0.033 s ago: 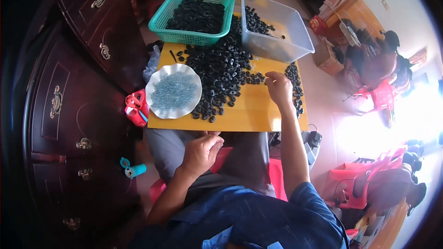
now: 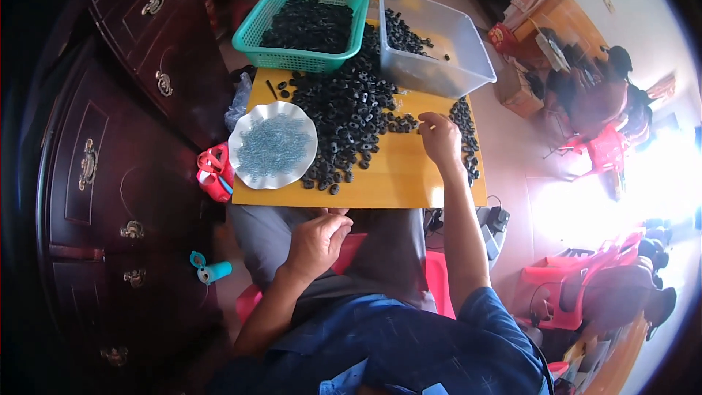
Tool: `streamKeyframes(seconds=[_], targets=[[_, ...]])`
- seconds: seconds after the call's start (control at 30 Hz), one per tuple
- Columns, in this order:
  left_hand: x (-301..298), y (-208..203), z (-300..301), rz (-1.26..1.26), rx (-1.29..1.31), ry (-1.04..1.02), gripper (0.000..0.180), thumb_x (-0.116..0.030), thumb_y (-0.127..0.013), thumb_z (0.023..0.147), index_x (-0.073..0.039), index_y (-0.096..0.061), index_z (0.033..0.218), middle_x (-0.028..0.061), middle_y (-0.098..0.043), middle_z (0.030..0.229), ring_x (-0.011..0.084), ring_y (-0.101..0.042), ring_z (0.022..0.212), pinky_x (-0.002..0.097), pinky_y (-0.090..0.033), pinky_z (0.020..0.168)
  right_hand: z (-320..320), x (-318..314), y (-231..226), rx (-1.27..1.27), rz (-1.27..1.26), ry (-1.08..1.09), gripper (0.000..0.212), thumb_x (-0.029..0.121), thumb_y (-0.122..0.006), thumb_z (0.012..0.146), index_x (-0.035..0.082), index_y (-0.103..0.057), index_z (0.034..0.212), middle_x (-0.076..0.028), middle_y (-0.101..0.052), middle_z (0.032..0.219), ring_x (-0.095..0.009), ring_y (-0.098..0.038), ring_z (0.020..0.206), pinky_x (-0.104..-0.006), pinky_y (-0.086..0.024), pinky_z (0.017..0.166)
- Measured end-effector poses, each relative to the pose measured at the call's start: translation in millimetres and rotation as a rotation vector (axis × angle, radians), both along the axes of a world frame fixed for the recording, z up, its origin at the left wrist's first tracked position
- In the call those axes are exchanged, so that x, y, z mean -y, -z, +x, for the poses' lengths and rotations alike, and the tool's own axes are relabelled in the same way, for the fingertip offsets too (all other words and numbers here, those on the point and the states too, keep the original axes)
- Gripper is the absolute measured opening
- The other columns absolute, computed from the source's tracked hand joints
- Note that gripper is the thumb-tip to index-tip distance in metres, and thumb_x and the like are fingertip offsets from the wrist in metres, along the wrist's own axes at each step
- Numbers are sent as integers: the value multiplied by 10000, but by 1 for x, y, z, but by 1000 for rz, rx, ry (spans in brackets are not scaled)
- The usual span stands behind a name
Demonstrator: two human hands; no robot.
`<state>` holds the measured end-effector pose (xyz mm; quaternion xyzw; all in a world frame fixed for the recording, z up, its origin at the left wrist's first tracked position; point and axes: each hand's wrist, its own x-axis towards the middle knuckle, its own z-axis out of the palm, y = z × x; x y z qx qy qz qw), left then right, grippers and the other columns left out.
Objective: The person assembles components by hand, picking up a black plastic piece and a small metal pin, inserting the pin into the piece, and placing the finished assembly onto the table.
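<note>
Nothing visibly advanced: the right hand (image 2: 441, 140), fingers loosely curled, stayed beside black pieces (image 2: 401, 123), the left hand (image 2: 316, 245) kept fingers together, any hold unclear.

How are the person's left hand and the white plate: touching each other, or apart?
Apart: the head view shows the near edge of the yellow table between the left hand and the white plate.

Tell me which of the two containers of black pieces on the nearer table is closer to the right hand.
The clear plastic bin, just beyond the right hand; the green perforated basket stands farther off, to the bin's left.
</note>
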<state>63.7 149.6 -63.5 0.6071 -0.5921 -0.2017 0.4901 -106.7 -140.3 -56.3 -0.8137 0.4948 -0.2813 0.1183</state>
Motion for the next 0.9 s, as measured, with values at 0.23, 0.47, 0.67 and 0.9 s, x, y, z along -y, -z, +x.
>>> streamKeyframes(seconds=[0.23, 0.47, 0.67, 0.9], targets=[[-3, 1, -1, 78, 47, 19, 140, -46, -706, 794, -17, -666, 924, 140, -696, 928, 318, -681, 856, 376, -550, 714, 5, 22, 15, -178, 52, 19, 196, 192, -617, 843, 142, -735, 991, -124, -675, 980, -331, -654, 941, -426, -519, 850], [-3, 0, 0, 77, 20, 19, 135, -50, -707, 796, -18, -671, 921, 148, -681, 888, 320, -678, 812, 378, -538, 677, 9, 23, 8, -294, 112, 3, 192, 238, -661, 808, 119, -713, 949, -125, -674, 984, -324, -656, 929, -419, -516, 828], [-2, -1, 2, 75, 23, 29, 138, -53, -711, 795, -18, -674, 923, 154, -679, 871, 319, -678, 806, 374, -537, 672, 7, 22, 5, -322, 50, -24, 194, 236, -679, 797, 89, -636, 916, -115, -683, 916, -323, -661, 881, -431, -507, 787], [-4, -1, 4, 17, -87, -11, 180, -29, -714, 809, 4, -657, 977, 146, -685, 867, 279, -678, 729, 339, -534, 652, 7, -18, -22, 124, 42, -120, 167, 147, -696, 822, 55, -634, 946, -98, -704, 842, -236, -678, 743, -352, -527, 700]])
